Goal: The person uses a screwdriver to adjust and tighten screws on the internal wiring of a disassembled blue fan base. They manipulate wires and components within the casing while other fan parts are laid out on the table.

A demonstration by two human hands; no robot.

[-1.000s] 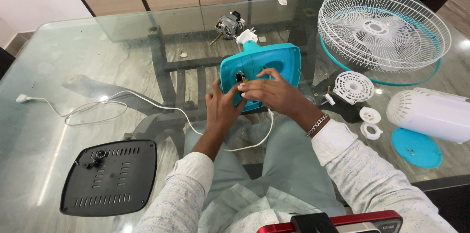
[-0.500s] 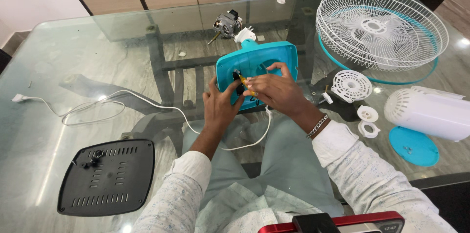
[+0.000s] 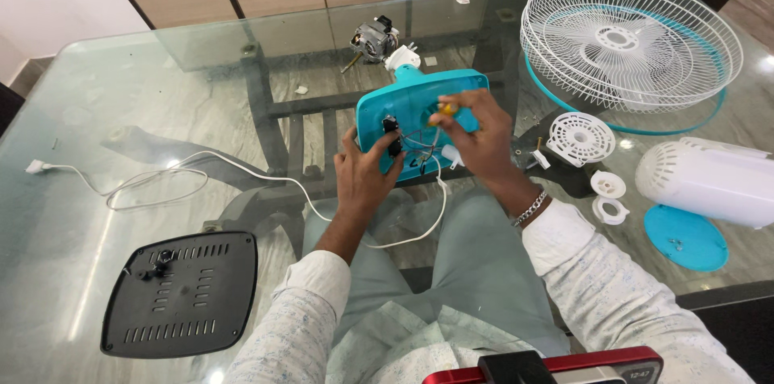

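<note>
Clearly the fan is well taken apart, and the work in hand is on its teal base shell [image 3: 419, 114], which stands tilted on edge at the near side of the glass surface [image 3: 121, 110], its open inside facing the person. The left hand [image 3: 364, 170] grips the shell's lower left edge, with the thumb by a small black switch part [image 3: 392, 127] set in it. The right hand [image 3: 480, 138] is closed around a yellow-handled tool [image 3: 446, 109], probably a screwdriver, its tip pointed into the shell among the loose wires [image 3: 419, 146].

Already off and lying about: the white wire guard [image 3: 629, 37] with the teal blade under it at the far right, the white motor cover [image 3: 709, 182], a round teal cap [image 3: 685, 237], a small white round grille [image 3: 580, 139], two white rings [image 3: 607, 194], the bare motor [image 3: 372, 39] at the far edge, and the black bottom plate [image 3: 181, 291] at near left. The white power cord [image 3: 161, 178] runs from the shell across the surface to its plug.

Judging by this, the wiring or switch inside the shell is the part being worked on; whether parts are coming out or going back in, I cannot tell.
</note>
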